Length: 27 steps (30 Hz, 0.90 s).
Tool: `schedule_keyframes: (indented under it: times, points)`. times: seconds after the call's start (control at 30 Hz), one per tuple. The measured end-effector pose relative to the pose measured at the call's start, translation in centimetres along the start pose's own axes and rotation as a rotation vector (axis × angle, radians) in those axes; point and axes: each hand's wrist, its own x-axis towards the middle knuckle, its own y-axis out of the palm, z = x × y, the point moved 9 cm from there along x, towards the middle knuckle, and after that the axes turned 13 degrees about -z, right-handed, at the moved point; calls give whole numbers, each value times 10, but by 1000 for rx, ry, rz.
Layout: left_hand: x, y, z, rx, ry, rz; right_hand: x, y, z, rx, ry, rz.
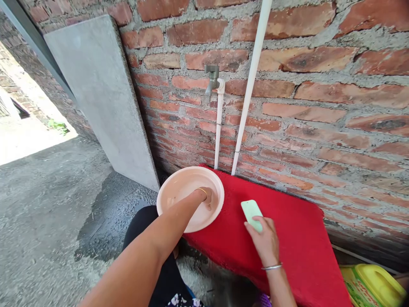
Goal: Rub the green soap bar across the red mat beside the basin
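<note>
left hand dipped in round pale-pink plastic basin, frame centre, grip cannot be told | right hand fingers pinching pale-green oblong soap bar on red fuzzy mat, centre-right

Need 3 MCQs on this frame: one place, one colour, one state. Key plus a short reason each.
1. Where does the basin sit?
A. on the red mat's left end, under the tap
B. on top of the yellow jug
C. leaning on the grey slab

2. What colour is the bar under the right hand?
A. red
B. pale green
C. black

3. What is the left hand doing?
A. turning the tap
B. resting inside the basin
C. lifting the mat

Key:
1 A: the basin lies on the mat below the tap.
2 B: the bar is pale green.
3 B: the left hand lies inside the basin.
</note>
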Motion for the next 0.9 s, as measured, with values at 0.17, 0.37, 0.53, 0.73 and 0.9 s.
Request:
schedule_keyframes:
  times: [0.17, 0.37, 0.53, 0.73, 0.9]
  points:
    - [-4, -1, -1, 16, -15, 17, -24, 41, 36, 69, -107, 141]
    - [2, 2, 0, 10, -21, 30, 10, -12, -39, -68, 95, 19]
    - [7, 4, -1, -11, 7, 22, 20, -68, -104, -272, 326, -96]
    - [5, 3, -1, 24, 8, 16, -1, -34, -47, -86, 141, -91]
    - [0, 1, -2, 25, 16, 3, -38, 30, 37, 94, -100, 111]
